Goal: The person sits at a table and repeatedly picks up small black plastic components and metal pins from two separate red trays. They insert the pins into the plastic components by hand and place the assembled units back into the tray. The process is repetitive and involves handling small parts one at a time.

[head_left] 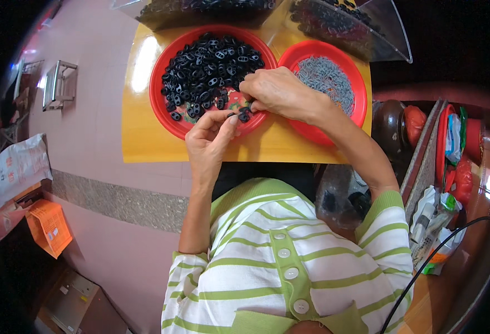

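Observation:
A round red tray (159,114) holds a heap of small black plastic parts (211,64), oval with two holes. Over its near edge, my left hand (208,133) pinches one such black part (232,114) between thumb and forefinger. Beside it, a few loose black parts (244,114) lie near the rim. My right hand (281,94) reaches across the tray's right rim, fingers curled together close to those parts; whatever is in them is hidden. To the right, a smaller red tray (362,92) contains many thin grey pieces (325,78) that look like screws or pins.
Both trays stand on a yellow tabletop (139,147). Behind them are clear bins (387,33) with more black parts. A metal stool (60,83), a white sack (21,167) and an orange basket (50,227) stand left on the floor. Bags and a black cable (423,267) are right.

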A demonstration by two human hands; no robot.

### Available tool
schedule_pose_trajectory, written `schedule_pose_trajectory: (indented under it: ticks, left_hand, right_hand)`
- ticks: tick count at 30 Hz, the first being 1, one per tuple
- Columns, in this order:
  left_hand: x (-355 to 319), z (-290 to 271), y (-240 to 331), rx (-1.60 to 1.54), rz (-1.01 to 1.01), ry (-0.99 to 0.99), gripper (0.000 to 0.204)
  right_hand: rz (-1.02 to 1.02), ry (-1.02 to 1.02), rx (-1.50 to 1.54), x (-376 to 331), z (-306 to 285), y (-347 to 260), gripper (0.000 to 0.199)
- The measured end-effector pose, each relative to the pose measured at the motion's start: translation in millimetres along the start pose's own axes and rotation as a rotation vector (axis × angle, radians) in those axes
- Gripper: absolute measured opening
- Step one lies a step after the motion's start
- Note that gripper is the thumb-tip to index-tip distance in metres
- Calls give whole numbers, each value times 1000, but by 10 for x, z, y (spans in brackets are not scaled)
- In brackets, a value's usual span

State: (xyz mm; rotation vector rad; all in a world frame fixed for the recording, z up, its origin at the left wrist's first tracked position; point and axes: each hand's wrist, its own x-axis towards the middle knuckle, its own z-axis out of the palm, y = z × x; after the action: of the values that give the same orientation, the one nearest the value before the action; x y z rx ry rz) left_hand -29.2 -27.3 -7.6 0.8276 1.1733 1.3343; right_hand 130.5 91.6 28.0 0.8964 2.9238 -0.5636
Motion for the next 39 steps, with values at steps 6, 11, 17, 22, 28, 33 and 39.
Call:
schedule_pose_trajectory:
  ticks: [6, 11, 17, 22, 28, 33, 39]
  left_hand:
    - [6, -4, -14, -37, -8, 1, 12]
    - [6, -7, 35, -61, 6, 4, 11]
    - [3, 60, 99, -83, 7, 10, 11]
    - [-15, 149, 106, -120, -40, 20, 10]
    - [-10, 198, 76, -131, -39, 34, 10]
    - [-23, 238, 107, -146, -35, 58, 10]
    - [-23, 227, 73, -111, -17, 38, 9]
  right_hand:
    - [76, 211, -1, -82, 115, -2, 18]
    - [97, 335, 165, -120, 195, -23, 16]
    - [420, 439, 1257, -313, 200, -268, 16]
    - [348, 592, 1494, -420, 306, -382, 17]
    - [325, 625, 1525, -494, 298, -458, 17]
    - [284, 660, 1537, -494, 322, -481, 17]
    - [293, 669, 1518, -500, 342, -501, 17]
